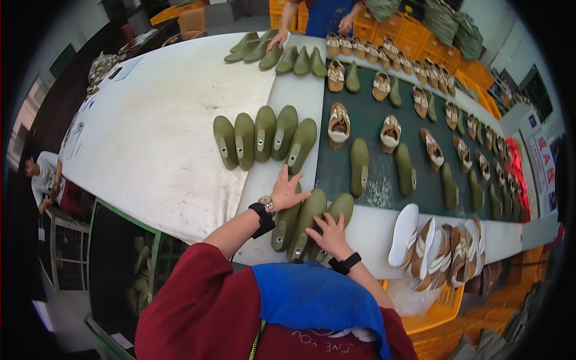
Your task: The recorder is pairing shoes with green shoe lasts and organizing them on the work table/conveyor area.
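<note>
Several green shoe lasts lie in two groups in front of me. My left hand (288,191), a wristwatch and a black band on its arm, is over the near group with fingers apart. Its longest finger reaches the lower end of a shoe last (301,144) at the right of the farther row. My right hand (331,236), black band at the wrist, rests with spread fingers over the near group. Under and between my hands are a middle shoe last (312,210) and a right-hand shoe last (342,207), both partly covered.
To the right, a dark green belt (375,117) carries shoe uppers and lasts in rows. Sandal uppers and a white insole (404,234) stand by its near edge, above a yellow crate (441,309). Across the white table (174,120), another person's hand (278,39) touches lasts. Someone sits far left.
</note>
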A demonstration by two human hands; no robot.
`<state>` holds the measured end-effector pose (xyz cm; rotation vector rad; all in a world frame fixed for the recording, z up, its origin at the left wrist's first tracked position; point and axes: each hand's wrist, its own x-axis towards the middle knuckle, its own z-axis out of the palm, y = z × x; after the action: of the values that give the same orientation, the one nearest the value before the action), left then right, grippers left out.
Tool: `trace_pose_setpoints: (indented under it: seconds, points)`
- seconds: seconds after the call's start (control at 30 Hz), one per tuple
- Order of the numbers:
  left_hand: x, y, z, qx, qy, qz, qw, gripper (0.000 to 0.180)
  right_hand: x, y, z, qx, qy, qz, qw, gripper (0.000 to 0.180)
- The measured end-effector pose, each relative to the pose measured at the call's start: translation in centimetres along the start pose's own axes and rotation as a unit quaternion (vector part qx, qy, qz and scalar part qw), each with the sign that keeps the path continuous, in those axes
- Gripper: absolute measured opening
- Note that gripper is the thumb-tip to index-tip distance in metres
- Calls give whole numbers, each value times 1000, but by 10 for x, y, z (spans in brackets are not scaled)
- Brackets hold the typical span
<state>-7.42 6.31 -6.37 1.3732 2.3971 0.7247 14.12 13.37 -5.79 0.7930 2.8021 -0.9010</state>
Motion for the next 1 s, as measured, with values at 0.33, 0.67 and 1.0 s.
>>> trace_pose_setpoints:
  seconds: [0.33,0.67,1.0]
  points:
    - [-73,12,21,-93,95,9,991,42,-4,-13,-30,21,53,30,998,59]
    - [-80,-1,19,-88,95,-3,992,27,-126,121,-96,-80,399,225,885,33]
    - [-64,2,11,-1,17,25,1000,29,-137,128,-56,-68,468,231,850,37]
